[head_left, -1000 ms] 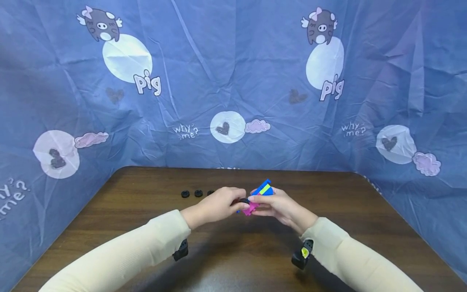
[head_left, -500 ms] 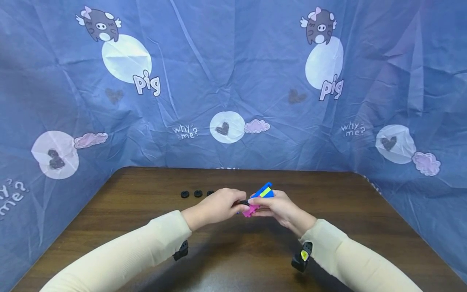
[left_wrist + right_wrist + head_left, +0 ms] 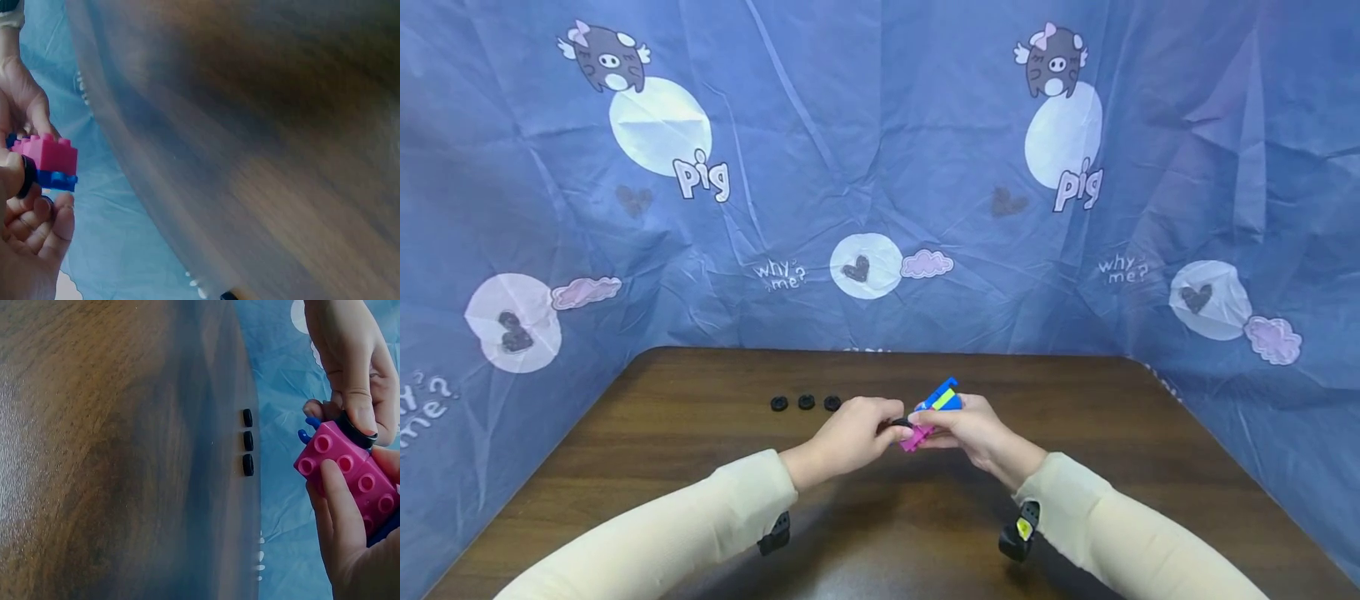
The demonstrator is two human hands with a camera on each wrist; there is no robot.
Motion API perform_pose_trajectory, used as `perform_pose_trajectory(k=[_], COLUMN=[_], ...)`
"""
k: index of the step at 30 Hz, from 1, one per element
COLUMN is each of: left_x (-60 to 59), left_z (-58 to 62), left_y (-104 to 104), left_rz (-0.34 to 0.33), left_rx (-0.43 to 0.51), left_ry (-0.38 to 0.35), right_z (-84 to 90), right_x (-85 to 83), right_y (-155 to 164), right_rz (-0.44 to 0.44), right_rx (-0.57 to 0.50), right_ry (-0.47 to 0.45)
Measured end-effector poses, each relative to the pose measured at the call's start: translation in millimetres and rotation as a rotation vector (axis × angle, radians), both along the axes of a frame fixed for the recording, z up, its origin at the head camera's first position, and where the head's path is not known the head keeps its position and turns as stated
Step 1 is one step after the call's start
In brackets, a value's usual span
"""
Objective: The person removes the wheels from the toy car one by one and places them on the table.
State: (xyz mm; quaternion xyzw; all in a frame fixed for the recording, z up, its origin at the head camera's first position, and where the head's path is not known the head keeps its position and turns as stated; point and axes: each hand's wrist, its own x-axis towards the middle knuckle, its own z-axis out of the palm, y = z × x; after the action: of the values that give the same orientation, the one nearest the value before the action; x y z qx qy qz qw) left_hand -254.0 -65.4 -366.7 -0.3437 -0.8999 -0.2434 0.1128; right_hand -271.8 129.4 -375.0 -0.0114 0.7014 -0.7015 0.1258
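Held above the middle of the tabletop (image 3: 700,450): brick stack (image 3: 934,410), gripped in curled fingers of right hand (image 3: 972,429). Pinched against stack's end by left hand (image 3: 852,433): black wheel (image 3: 900,423). Lay in a row near far edge: three wheels (image 3: 806,402).

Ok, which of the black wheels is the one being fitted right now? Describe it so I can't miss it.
On the brown table, three black wheels lie in a row, untouched. The fourth wheel is off the table, pinched by the left hand against the block stack gripped by the right hand.
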Motion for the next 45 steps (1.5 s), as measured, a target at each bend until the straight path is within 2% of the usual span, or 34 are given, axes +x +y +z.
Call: perform_pose_trajectory(k=[9,17,20,24,27,30,37,45], left_x=[4.3,2.3,-2.2,-6.5,-6.8,-7.4,-14.9,-20.6], left_z=[-3.1,-4.7,-1.9,1.9,4.5,7.5,10.4,13.5], left_y=[1,2,0,-6,-12,-17,-19,-27], left_rz=[0.038,0.042,0.037,0.008,-0.015,-0.022,-0.013,0.003], left_rx=[0.011,0.039,0.046,0.06,0.094,0.13,0.196,0.242], left_ry=[-0.009,0.041,-0.031,-0.242,-0.335,-0.367,-0.429,-0.411], right_z=[-2.9,-5.0,-7.8,-9.1,-7.4,-4.7,-6.3,-4.6], right_x=[0.6,-1.3,0.4,0.8,-2.8,-5.2,-6.7,-7.2], right_y=[-3,-3,2,9,11,11,16,19], right_rz=[-0.018,-0.044,-0.045,-0.054,-0.047,-0.01,-0.004,0.049], right_rx=[0.026,0.023,0.021,0.018,-0.002,-0.011,0.003,-0.006], right_ry=[-0.001,-0.011,-0.032,-0.044,-0.034,-0.026,-0.052,-0.041])
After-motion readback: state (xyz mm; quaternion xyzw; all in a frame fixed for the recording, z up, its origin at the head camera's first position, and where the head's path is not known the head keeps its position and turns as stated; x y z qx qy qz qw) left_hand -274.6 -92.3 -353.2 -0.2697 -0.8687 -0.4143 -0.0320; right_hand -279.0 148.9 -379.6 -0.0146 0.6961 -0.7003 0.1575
